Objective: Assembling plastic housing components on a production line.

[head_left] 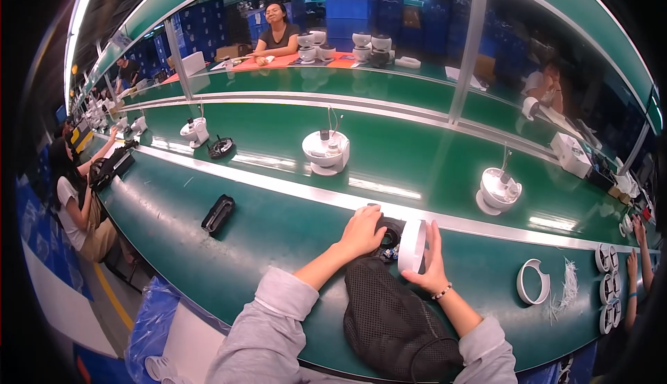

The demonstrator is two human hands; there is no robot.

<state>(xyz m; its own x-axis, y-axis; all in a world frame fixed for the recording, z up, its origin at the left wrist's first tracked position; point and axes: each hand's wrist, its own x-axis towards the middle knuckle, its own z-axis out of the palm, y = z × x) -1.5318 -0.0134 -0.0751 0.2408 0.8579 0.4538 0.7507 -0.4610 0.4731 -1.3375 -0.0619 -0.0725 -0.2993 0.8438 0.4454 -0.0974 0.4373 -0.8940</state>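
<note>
Fingers of the left hand (pixel 361 231) press a black round part (pixel 390 235) on the green surface (pixel 278 231); right hand (pixel 432 266) fingers grip a white ring (pixel 411 245) beside black mesh (pixel 396 321).

left hand (pixel 361 232) curled, right hand (pixel 429 264) gripping

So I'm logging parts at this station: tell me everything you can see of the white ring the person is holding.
The white ring is a smooth, plastic-looking band with an open middle, held upright on edge on the green bench. The right hand cups it from behind, fingers over its top. Its left side meets a black round part that the left hand grips. A black mesh pad lies just below it.
</note>
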